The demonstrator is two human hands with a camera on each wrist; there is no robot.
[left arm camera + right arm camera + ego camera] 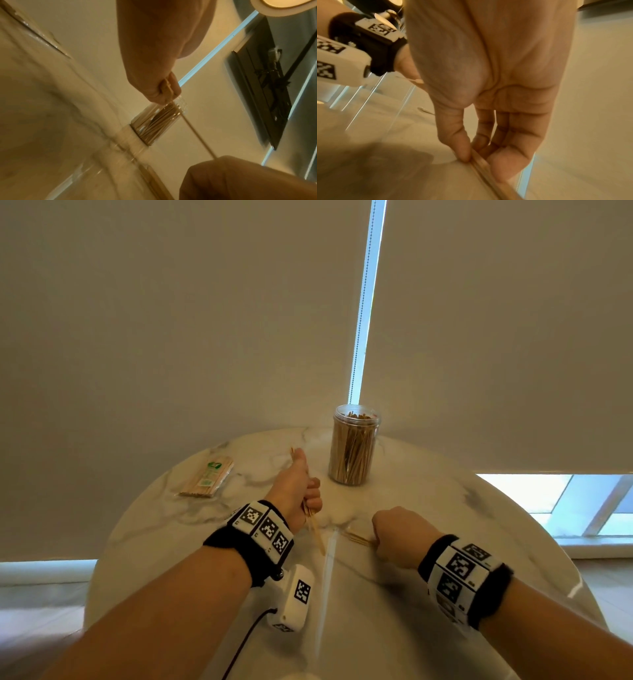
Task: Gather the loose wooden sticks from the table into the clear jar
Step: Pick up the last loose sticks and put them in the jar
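The clear jar (354,445), packed with upright wooden sticks, stands at the far side of the round marble table (428,594). My left hand (313,498) grips a small bundle of sticks (317,534) in its fist, just left of and nearer than the jar. The left wrist view shows the same sticks (197,132) running out of that fist past the jar (161,121). My right hand (376,542) pinches a few loose sticks (358,539) lying flat on the table. The right wrist view shows the thumb (460,148) and fingers closing on these sticks (481,162).
A sealed packet of sticks (207,477) with a green label lies at the table's left. Window blinds hang close behind the jar. The table's far edge runs just behind the jar. A wrist camera unit (294,597) hangs under my left forearm.
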